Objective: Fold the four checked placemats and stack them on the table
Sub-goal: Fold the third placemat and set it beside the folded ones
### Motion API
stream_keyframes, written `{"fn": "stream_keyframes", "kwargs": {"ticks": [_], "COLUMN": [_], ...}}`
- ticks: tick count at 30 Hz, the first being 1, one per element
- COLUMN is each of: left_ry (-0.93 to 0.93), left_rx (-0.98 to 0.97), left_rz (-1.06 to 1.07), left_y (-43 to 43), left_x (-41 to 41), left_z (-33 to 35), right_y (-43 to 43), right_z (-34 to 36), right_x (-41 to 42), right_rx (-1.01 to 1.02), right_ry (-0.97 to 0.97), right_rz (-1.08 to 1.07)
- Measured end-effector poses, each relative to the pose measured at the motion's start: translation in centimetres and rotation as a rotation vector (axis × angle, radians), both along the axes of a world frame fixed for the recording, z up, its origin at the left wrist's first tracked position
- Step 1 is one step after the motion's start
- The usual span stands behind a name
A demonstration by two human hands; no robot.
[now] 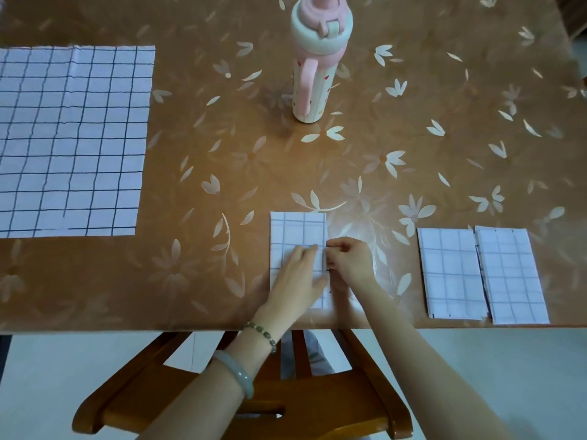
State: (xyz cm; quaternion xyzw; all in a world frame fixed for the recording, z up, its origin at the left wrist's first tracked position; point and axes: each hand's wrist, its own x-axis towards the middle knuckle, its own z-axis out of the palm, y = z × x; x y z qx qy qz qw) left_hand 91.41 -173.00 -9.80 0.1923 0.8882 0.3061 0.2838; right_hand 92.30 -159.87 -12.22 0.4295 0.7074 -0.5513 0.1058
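A white placemat with dark checks, folded into a narrow rectangle (pixel 295 230), lies near the table's front edge. My left hand (pixel 297 277) rests flat on its lower half. My right hand (pixel 349 260) pinches its right edge with curled fingers. Two more folded placemats lie side by side at the front right, one (pixel 451 274) just left of the other (pixel 511 277), their long edges touching or slightly overlapping. A fourth placemat (pixel 70 141) lies spread open and flat at the far left.
A pink and white drinking bottle (pixel 317 58) with a handle stands upright at the back centre. The table (pixel 413 138) has a brown floral cover. A wooden chair (pixel 254 392) stands under the front edge below my arms.
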Motion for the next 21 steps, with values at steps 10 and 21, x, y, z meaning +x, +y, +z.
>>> {"fn": "stream_keyframes", "kwargs": {"ticks": [10, 21], "left_ry": [0.453, 0.417], "left_rx": [-0.333, -0.427], "left_rz": [-0.295, -0.337], "left_y": [-5.3, -5.0], "left_x": [-3.4, -3.2], "left_z": [-4.9, -6.2], "right_y": [0.0, -2.2], "right_z": [-0.2, -2.9], "right_x": [-0.1, -2.0], "right_rx": [0.253, 0.845], "right_ry": [0.037, 0.517], "right_rz": [0.204, 0.864]}}
